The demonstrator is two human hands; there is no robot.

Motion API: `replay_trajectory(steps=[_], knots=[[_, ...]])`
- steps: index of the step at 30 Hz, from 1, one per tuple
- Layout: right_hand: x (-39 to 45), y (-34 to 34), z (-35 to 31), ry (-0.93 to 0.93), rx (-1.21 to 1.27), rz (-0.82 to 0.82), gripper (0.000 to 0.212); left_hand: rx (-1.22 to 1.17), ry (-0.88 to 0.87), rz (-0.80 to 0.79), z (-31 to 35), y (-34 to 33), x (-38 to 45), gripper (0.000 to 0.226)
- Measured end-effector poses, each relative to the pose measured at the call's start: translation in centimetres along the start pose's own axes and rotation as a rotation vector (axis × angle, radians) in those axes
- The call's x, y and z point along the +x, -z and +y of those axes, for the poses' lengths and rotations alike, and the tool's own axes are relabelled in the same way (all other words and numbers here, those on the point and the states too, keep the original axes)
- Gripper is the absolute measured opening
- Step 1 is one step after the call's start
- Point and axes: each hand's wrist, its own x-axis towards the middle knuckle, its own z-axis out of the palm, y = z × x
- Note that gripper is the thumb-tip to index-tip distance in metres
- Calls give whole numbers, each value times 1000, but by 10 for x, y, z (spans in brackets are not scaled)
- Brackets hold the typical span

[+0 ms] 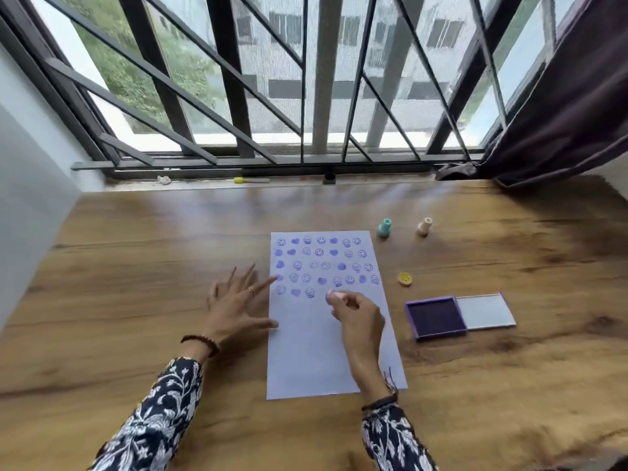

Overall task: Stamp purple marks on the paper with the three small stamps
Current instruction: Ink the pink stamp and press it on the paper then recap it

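Note:
A white paper (pixel 316 355) lies on the wooden table (pixel 136 266), its upper half filled with rows of purple smiley and heart marks. My right hand (pixel 356 314) is shut on a small pink stamp (pixel 334 296), held low over the paper at the end of the lowest row. My left hand (pixel 238 300) rests open with spread fingers on the paper's left edge. A teal stamp (pixel 384 228) and a cream stamp (pixel 424 227) stand beyond the paper's top right corner. The open purple ink pad (pixel 436 317) sits to the right.
The ink pad's clear lid (pixel 486 311) lies open beside it. A small yellow smiley disc (pixel 405 278) sits between the paper and the pad. A barred window (pixel 306 79) runs along the far edge, and a dark curtain (pixel 560 113) hangs at the right.

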Motion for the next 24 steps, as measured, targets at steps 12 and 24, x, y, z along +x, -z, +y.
replay_trajectory(steps=[12,24], knots=[[6,-45,1,270,-652,256,23,-54,-12,-39,-14,-17,12,79],[27,-47,-15,262,-934,81,19,-94,-31,15,-12,-16,8,77]])
